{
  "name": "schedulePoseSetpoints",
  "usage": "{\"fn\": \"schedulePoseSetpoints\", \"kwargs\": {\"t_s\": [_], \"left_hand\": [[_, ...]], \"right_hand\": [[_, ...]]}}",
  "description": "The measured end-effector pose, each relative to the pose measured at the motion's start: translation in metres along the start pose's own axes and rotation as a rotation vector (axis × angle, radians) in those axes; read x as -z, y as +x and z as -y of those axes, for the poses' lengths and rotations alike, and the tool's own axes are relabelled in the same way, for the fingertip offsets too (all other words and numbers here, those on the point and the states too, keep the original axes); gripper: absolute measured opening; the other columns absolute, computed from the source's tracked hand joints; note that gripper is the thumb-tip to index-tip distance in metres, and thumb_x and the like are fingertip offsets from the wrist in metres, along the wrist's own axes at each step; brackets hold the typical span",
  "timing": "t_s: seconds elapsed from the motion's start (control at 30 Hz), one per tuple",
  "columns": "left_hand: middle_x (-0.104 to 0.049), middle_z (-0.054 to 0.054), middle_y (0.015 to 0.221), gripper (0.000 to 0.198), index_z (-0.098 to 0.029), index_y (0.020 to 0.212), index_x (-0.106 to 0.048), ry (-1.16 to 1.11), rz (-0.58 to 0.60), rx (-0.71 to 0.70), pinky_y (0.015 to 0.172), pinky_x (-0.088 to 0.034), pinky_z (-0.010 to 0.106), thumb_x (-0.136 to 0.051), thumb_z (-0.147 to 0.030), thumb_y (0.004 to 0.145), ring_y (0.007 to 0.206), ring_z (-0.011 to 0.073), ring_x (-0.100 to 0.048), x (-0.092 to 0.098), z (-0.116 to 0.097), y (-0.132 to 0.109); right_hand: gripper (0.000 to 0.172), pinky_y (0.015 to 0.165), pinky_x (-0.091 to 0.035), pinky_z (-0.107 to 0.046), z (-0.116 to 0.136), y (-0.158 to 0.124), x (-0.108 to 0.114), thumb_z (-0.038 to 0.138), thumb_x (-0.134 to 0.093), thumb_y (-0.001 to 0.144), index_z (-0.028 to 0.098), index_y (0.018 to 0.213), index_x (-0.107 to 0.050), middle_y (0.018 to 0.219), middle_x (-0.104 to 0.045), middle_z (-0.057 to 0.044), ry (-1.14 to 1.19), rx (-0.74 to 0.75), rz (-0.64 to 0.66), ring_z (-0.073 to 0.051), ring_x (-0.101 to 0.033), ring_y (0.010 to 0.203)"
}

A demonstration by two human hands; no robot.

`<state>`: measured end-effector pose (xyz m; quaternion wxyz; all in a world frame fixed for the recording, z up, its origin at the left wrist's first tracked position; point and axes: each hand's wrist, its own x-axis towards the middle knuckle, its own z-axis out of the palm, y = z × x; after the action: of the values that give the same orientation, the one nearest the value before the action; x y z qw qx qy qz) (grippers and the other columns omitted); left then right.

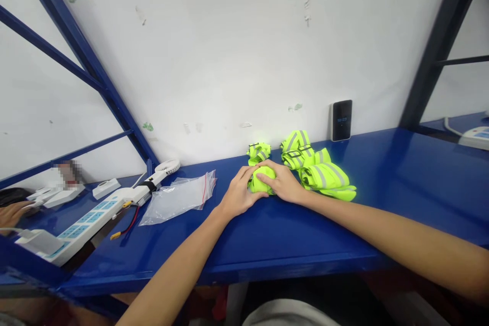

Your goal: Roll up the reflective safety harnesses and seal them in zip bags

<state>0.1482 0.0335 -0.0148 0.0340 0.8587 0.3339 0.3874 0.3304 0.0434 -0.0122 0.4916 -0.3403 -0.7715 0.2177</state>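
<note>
Between my two hands is a compact bundle of neon-yellow reflective strap, pressed on the blue table. My left hand wraps its left side, with the thumb along the front. From the right, my right hand closes over the top and side of the same bundle. Just behind it lies a small neon-yellow strap bundle with grey stripes. Folded reflective straps with black buckles sit to the back right, and a larger folded reflective piece lies beside my right forearm.
Clear zip bags lie on the blue table at left. Beyond them are a white power strip, a small fan and a red-black cable. A black-screened device leans on the wall. Another person's hand shows far left.
</note>
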Motion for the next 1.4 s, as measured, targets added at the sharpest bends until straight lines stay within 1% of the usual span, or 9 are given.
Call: {"fn": "schedulePoseSetpoints", "kwargs": {"t_s": [0.2, 0.43, 0.67, 0.73, 0.83, 0.97, 1.07, 1.17, 1.4], "left_hand": [[-0.045, 0.015, 0.136, 0.086, -0.021, 0.148, -0.021, 0.084, 0.13, -0.018, 0.106, -0.039, 0.047, -0.065, -0.049, 0.08, 0.128, 0.0287, -0.044, 0.004, 0.0, 0.001], [-0.042, 0.013, 0.136, 0.066, -0.024, 0.133, -0.045, 0.166, 0.184, 0.023, 0.107, -0.035, 0.052, -0.067, -0.05, 0.077, 0.129, 0.0302, -0.038, 0.025, -0.01, 0.008], [-0.046, 0.013, 0.134, 0.066, -0.021, 0.131, -0.046, 0.076, 0.196, 0.113, 0.108, -0.034, 0.05, -0.07, -0.046, 0.075, 0.128, 0.0285, -0.04, 0.022, -0.008, 0.006], [-0.047, 0.011, 0.137, 0.064, -0.024, 0.133, -0.046, 0.098, 0.259, 0.082, 0.11, -0.031, 0.05, -0.068, -0.046, 0.077, 0.132, 0.0285, -0.037, 0.039, -0.011, 0.009], [-0.045, 0.007, 0.142, 0.062, -0.029, 0.138, -0.041, 0.151, 0.28, 0.132, 0.113, -0.029, 0.045, -0.06, -0.05, 0.083, 0.134, 0.0255, -0.038, 0.087, -0.009, 0.012], [-0.035, 0.007, 0.151, 0.081, -0.03, 0.141, -0.038, 0.273, 0.471, 0.296, 0.115, -0.023, 0.049, -0.066, -0.06, 0.072, 0.14, 0.0311, -0.03, 0.149, 0.016, 0.0], [-0.021, 0.008, 0.157, 0.101, -0.03, 0.148, -0.025, 0.244, 0.647, 0.487, 0.114, -0.023, 0.05, -0.071, -0.062, 0.065, 0.142, 0.0333, -0.025, 0.169, 0.041, -0.022], [-0.023, 0.008, 0.157, 0.112, -0.033, 0.15, -0.014, 0.185, 0.767, 0.59, 0.111, -0.029, 0.052, -0.075, -0.061, 0.06, 0.14, 0.0351, -0.029, 0.168, 0.057, -0.038], [-0.027, 0.011, 0.154, 0.108, -0.031, 0.151, -0.013, 0.203, 0.497, 0.441, 0.112, -0.027, 0.053, -0.072, -0.06, 0.065, 0.14, 0.0348, -0.028, 0.152, 0.05, -0.02]], "right_hand": [[0.032, 0.074, -0.045, -0.033, -0.006, 0.004, 0.002, 0.041, -0.054, 0.085, 0.018, 0.103, -0.066, 0.088, -0.07, -0.004, -0.013, -0.056, -0.027, -0.022, -0.062, 0.078], [0.034, 0.081, -0.045, -0.035, -0.004, 0.001, 0.001, 0.044, -0.052, 0.087, 0.019, 0.107, -0.063, 0.098, -0.069, -0.006, 0.01, -0.056, -0.009, -0.024, -0.063, 0.088], [0.032, 0.083, -0.045, -0.035, 0.001, -0.003, 0.001, 0.044, -0.051, 0.087, 0.02, 0.106, -0.062, 0.099, -0.069, -0.005, 0.025, -0.035, -0.009, -0.023, -0.063, 0.089], [0.032, 0.081, -0.045, -0.035, 0.002, -0.002, 0.001, 0.043, -0.053, 0.086, 0.019, 0.104, -0.063, 0.096, -0.069, -0.005, 0.009, -0.063, -0.026, -0.023, -0.062, 0.086], [0.028, 0.08, -0.044, -0.034, 0.004, -0.001, 0.0, 0.039, -0.054, 0.085, 0.018, 0.101, -0.064, 0.097, -0.069, -0.005, 0.001, -0.103, -0.045, -0.022, -0.062, 0.086], [0.029, 0.081, -0.043, -0.034, 0.009, 0.0, -0.001, 0.039, -0.055, 0.083, 0.018, 0.099, -0.065, 0.097, -0.069, -0.006, 0.025, -0.198, -0.044, -0.023, -0.061, 0.087], [0.028, 0.081, -0.043, -0.034, 0.012, 0.0, -0.001, 0.038, -0.054, 0.083, 0.017, 0.097, -0.065, 0.094, -0.068, -0.006, 0.043, -0.252, -0.048, -0.023, -0.061, 0.086], [0.027, 0.081, -0.043, -0.034, 0.012, 0.0, -0.001, 0.037, -0.054, 0.082, 0.017, 0.096, -0.065, 0.093, -0.068, -0.005, 0.065, -0.254, -0.047, -0.023, -0.061, 0.087], [0.028, 0.083, -0.043, -0.034, 0.01, 0.001, -0.002, 0.04, -0.056, 0.081, 0.017, 0.094, -0.066, 0.096, -0.069, -0.006, 0.177, -0.294, -0.086, -0.024, -0.062, 0.091]]}}
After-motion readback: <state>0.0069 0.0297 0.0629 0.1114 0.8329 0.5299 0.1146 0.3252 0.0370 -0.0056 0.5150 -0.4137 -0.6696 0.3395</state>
